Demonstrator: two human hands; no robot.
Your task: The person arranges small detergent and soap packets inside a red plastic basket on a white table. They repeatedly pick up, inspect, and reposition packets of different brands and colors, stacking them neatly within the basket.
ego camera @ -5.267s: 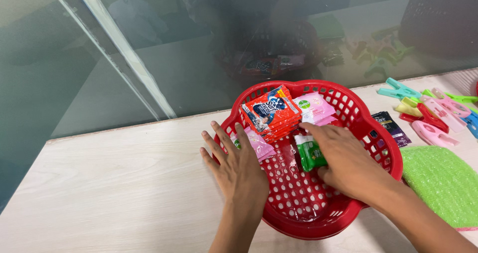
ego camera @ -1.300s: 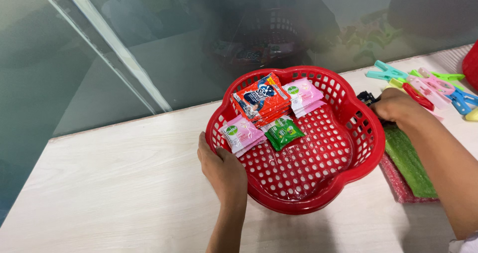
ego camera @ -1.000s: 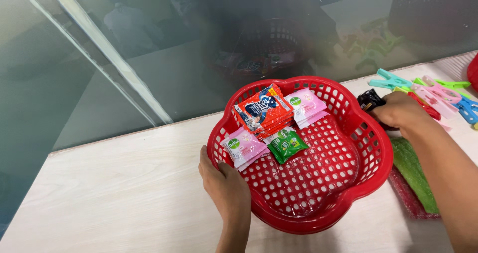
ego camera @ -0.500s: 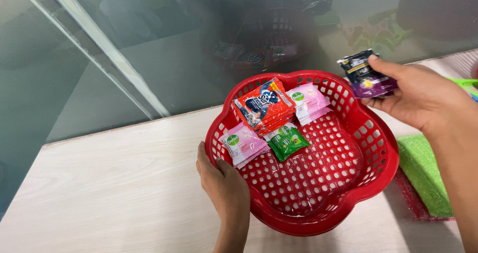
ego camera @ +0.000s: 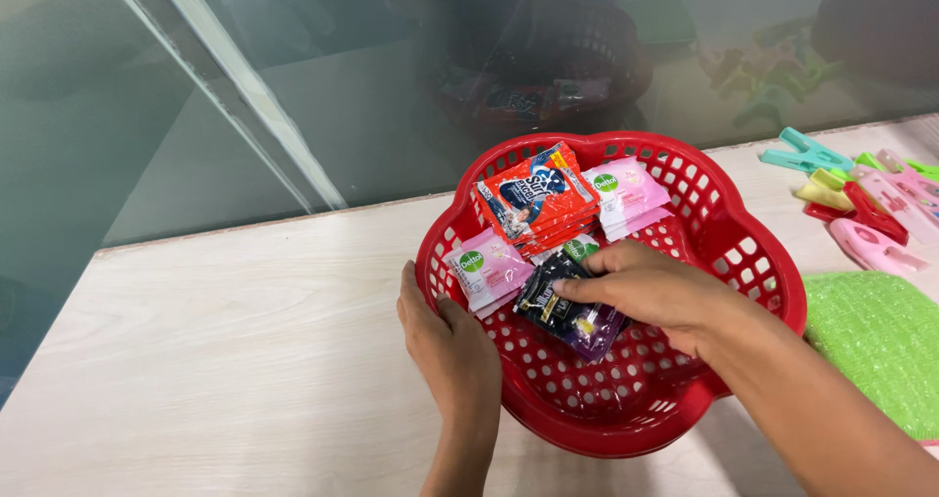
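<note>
Pale wooden surface [ego camera: 215, 360] before a glass wall: my left hand [ego camera: 452, 345] clasps the red basket [ego camera: 743, 262] rim; my right hand [ego camera: 650, 292] pinches a dark sachet [ego camera: 567, 311] inside it, beside the pink sachets [ego camera: 486, 267].

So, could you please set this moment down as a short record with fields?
left hand: grips the near-left rim of the red basket
right hand: inside the basket, holding a dark purple sachet low over its floor
basket contents: red sachets, pink sachets at back, pink sachets at left, green sachet mostly hidden
right of basket: green scrubber, clothes pegs
surface: pale wooden table
</note>
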